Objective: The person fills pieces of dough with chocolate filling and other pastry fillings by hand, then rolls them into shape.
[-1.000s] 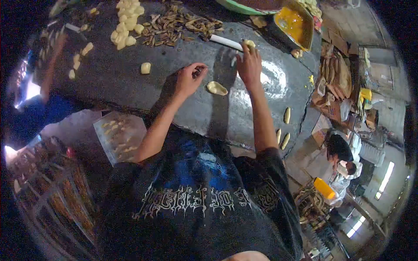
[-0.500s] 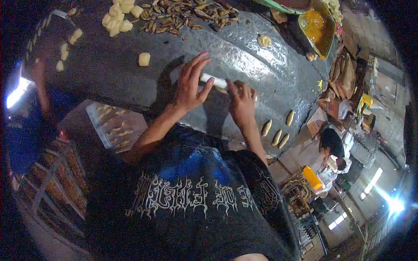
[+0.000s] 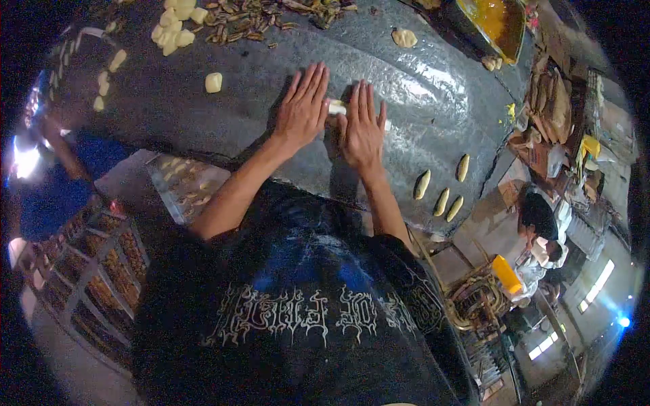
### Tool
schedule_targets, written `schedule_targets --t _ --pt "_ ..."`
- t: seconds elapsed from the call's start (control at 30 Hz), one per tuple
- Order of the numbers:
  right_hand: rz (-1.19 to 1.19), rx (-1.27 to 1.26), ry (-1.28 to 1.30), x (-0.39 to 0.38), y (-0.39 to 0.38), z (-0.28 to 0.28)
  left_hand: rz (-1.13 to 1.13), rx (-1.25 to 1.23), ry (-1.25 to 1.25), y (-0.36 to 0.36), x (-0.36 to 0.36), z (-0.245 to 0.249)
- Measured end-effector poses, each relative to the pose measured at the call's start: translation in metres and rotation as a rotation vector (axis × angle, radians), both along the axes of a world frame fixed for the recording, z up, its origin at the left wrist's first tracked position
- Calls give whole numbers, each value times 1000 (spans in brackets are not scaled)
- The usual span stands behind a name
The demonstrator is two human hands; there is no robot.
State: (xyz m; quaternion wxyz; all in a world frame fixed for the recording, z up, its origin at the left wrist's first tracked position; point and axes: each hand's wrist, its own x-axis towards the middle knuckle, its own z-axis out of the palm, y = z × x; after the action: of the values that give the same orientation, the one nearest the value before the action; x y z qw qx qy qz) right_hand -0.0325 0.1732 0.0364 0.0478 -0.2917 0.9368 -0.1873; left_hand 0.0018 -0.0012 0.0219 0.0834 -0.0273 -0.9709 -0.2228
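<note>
My left hand (image 3: 302,111) lies flat over a white rolling pin (image 3: 336,108) on the dark worktop, fingers stretched out and pointing away from me. Beside it my right hand (image 3: 362,134) rests flat on the pin's other side, its fingers also extended. Only the pin's middle and a short end past my right hand show. A pale bit, perhaps dough, peeks out at the pin's far edge, mostly hidden. To the left sits a single dough ball (image 3: 213,82). Several rolled dough pieces (image 3: 422,184) lie near the right corner.
At the back are a heap of dough balls (image 3: 175,30) and brown strips of filling (image 3: 250,17). A container of yellow liquid (image 3: 497,30) stands back right, near a flattened dough piece (image 3: 405,38). A tray (image 3: 166,193) of shaped pieces sits lower left. Another person (image 3: 538,216) is at right.
Both hands have gone from gripping around the rolling pin to lying flat on it, fingers straightened. The pin has shifted slightly away from me. The whole view has tilted a little.
</note>
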Motion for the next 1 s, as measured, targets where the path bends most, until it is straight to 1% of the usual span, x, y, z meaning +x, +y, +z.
schedule_targets --t 0.1,0.13,0.2,0.3,0.33,0.37,0.4,0.43,0.47,0.5,0.53,0.57,0.6,0.63,0.7,0.73,0.77,0.8,0.87,0.9,1.0 --pt "-15 75 82 -36 -13 -9 11 -196 0 -8 -35 -7" --pt "-20 115 122 -49 -14 -15 41 -205 47 -9 -46 -5" --pt "-40 47 129 -79 -19 -24 105 -235 179 -18 -79 0" --pt "-92 -11 190 -129 -29 -28 72 -70 50 -33 -121 0" --pt "-122 -20 213 -140 -29 -30 66 -135 49 -35 -134 8" --pt "-105 -53 322 -153 -29 -32 66 -199 51 -37 -149 15" --pt "-154 -67 338 -157 -31 -23 79 -265 53 -40 -160 22" --pt "-202 -79 342 -152 -34 -11 29 -156 112 -45 -158 25" --pt "-246 -89 335 -140 -33 -3 -22 32 145 -46 -144 22" --pt "-252 -149 403 -115 -28 10 -68 219 174 -46 -123 18" --pt "-227 -160 307 -85 -16 12 -118 401 202 -46 -97 15" --pt "-207 -171 213 -53 1 7 -197 351 181 -45 -60 17" --pt "46 -353 323 -29 13 7 -271 301 163 -43 -28 15" --pt "100 -303 160 1 21 12 -275 279 135 -38 -7 3" --pt "143 -278 164 20 29 -4 -300 243 65 -22 32 -21" --pt "165 -269 174 22 29 -8 -265 276 56 -18 35 -29" --pt "145 -328 177 19 28 -12 -232 309 47 -16 31 -38" --pt "133 -323 207 12 27 -18 -203 341 38 -15 26 -44" --pt "102 -311 272 -6 27 -30 -88 345 165 -17 11 -41" --pt "105 -301 317 -15 23 -27 -28 349 230 -16 4 -36" --pt "62 -213 316 -19 15 -13 201 441 142 5 12 12"
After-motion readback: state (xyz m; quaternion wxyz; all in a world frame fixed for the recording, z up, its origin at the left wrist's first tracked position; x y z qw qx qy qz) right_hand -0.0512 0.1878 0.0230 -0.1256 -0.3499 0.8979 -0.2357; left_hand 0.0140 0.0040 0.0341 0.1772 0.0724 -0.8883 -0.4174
